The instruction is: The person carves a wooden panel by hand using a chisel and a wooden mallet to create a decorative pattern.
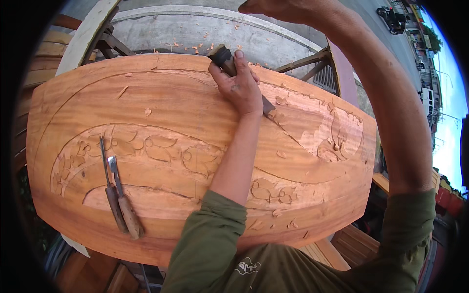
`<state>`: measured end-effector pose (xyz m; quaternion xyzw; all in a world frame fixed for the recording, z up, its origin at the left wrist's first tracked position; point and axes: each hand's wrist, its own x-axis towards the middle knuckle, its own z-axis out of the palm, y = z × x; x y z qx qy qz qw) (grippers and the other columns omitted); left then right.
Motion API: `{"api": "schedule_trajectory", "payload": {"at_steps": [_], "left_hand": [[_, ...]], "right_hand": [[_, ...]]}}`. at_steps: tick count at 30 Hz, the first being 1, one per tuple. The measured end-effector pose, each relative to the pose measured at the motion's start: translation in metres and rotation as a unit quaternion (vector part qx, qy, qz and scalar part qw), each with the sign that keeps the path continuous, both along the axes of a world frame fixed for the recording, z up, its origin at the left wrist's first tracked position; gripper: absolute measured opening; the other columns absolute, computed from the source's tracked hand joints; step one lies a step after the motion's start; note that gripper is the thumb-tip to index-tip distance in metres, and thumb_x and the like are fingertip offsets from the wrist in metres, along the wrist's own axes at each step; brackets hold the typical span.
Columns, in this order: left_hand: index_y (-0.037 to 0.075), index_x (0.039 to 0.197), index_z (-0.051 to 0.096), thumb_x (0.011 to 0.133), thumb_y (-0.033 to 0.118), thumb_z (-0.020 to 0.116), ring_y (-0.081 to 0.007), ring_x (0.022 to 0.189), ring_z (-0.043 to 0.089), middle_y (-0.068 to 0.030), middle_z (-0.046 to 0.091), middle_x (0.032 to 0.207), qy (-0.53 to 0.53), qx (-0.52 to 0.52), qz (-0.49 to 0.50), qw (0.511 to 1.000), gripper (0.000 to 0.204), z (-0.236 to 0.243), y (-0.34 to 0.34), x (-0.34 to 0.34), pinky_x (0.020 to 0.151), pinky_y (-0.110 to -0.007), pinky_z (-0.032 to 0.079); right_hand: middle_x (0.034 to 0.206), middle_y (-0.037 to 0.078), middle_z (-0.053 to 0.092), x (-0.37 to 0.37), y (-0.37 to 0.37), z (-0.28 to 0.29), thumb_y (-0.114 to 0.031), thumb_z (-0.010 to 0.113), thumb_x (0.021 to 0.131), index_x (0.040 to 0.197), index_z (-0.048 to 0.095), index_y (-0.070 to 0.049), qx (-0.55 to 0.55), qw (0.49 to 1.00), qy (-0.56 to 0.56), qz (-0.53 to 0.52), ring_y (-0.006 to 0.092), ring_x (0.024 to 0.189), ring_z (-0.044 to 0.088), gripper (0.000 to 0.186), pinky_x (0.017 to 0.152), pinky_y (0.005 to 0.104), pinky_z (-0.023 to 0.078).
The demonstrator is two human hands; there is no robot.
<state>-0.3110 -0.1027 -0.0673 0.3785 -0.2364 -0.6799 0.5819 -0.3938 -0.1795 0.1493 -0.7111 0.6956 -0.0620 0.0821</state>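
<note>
My left hand (240, 90) is closed around a wood chisel (224, 59), its dark handle end poking out above the thumb. The wide dark blade slants down to the right, its tip at the edge of a carved recess. Under it lies a reddish-brown wooden panel (181, 102) with carved leaf and vine shapes and loose shavings. My right arm is raised high on the right. Only part of my right hand (266, 9) shows at the top edge; its fingers, and anything in them, are cut off by the frame.
Two more wooden-handled chisels, one thin (113, 205) and one broader (128, 212), lie side by side on the panel's left. Wooden supports (93, 36) stand beyond the far edge. Shavings dot the concrete, and a motorcycle (392, 20) is on the road at upper right.
</note>
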Motion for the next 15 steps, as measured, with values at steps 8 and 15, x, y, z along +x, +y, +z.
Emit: {"api": "schedule_trajectory", "payload": {"at_steps": [8,15], "left_hand": [[0.005,0.13,0.046,0.111,0.025,0.071,-0.0076,0.054,0.053,-0.003,0.062,0.085,0.006,0.024,-0.002,1.0,0.038,0.004,0.007,-0.002,0.047,-0.023,0.045],[0.007,0.121,0.044,0.112,0.03,0.069,-0.0108,0.051,0.053,-0.0034,0.054,0.071,-0.023,0.015,0.017,0.999,0.035,-0.005,0.006,0.002,0.044,-0.027,0.046]], "right_hand": [[0.104,0.017,0.076,-0.006,-0.002,-0.014,-0.001,0.065,0.091,0.161,0.057,-0.03,0.14,0.961,0.2,0.126,0.0336,0.099,0.077,0.076,0.089,0.0502,0.06],[0.115,0.02,0.078,0.007,0.001,-0.025,0.0,0.064,0.09,0.163,0.053,-0.023,0.116,0.988,0.095,0.042,0.038,0.108,0.076,0.078,0.092,0.0485,0.059]]}}
